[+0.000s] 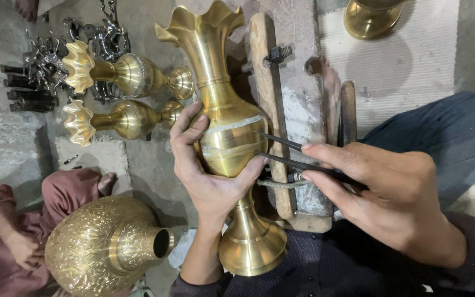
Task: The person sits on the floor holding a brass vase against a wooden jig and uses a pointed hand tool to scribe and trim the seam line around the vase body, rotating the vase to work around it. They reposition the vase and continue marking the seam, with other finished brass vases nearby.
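Against the wooden post, left hand fingers clamp the brass vase; right hand fingers pinch dark dividers.

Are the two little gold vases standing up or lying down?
Lying down. Both small vases rest on their sides on the floor, frilly mouths pointing left.

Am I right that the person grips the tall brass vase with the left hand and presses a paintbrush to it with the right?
Not quite. The head view shows the left hand gripping the tall brass vase, but the right hand holds a two-pronged dark metal tool, not a paintbrush, with its tips at the vase.
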